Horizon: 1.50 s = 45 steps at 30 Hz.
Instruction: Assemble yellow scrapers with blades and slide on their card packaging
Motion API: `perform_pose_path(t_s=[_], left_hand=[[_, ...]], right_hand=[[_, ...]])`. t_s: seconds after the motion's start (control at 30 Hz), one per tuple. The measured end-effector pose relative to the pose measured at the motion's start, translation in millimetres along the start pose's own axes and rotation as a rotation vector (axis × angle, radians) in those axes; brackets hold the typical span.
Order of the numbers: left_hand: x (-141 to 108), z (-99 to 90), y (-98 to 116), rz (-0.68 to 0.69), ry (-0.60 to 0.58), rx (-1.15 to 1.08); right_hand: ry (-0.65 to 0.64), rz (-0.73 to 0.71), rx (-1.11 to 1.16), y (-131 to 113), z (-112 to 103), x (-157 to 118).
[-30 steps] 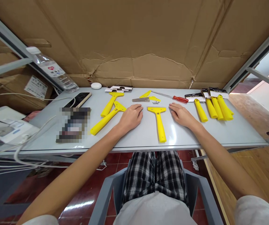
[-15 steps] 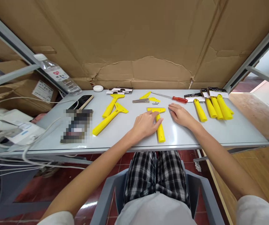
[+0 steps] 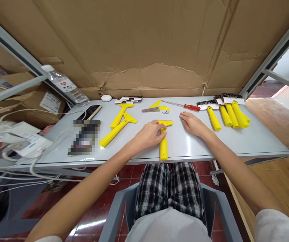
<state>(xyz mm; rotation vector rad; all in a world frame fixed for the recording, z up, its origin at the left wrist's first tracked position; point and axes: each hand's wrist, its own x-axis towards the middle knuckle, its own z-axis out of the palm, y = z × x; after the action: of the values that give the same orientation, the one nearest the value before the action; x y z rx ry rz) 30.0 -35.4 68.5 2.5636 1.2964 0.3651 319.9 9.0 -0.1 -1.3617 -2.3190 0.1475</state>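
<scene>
The left hand (image 3: 147, 136) is clamping the neck of a yellow scraper (image 3: 163, 146), fingers curling over it, while the right hand (image 3: 193, 124) is lying open and flat on the table (image 3: 260, 144), touching nothing else. The scraper is lying with its handle end just short of the table's front edge. Two more scrapers (image 3: 114, 132) are lying to the left, yellow handles (image 3: 239, 116) are lying to the right, and a red-handled screwdriver (image 3: 192, 107) is resting beyond the right hand, near tiny screws (image 3: 166, 112).

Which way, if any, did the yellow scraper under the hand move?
Yes, the yellow scraper shifted left, away from the red-handled screwdriver, under the left hand.
</scene>
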Motion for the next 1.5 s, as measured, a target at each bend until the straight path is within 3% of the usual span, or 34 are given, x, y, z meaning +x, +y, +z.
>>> perform_pose_path(t_s=[0.2,0.47,0.93,1.3,1.5], left_hand=[[-2,-6.0,-4,0.005,-0.045,0.007],[-1,5.4,6,-0.101,-0.032,0.181],[15,16.2,8,-0.109,-0.060,0.299],[16,11.1,-1,-0.112,-0.009,0.235],[29,0.8,-21,-0.052,0.137,-0.044]], right_hand=[[0.005,-0.009,0.008,2,1,0],[0.003,-0.026,-0.001,4,2,0],[0.008,-0.032,-0.011,6,4,1],[-0.007,-0.050,-0.031,-2,-12,7],[0.006,0.025,-0.075,-21,-24,49]])
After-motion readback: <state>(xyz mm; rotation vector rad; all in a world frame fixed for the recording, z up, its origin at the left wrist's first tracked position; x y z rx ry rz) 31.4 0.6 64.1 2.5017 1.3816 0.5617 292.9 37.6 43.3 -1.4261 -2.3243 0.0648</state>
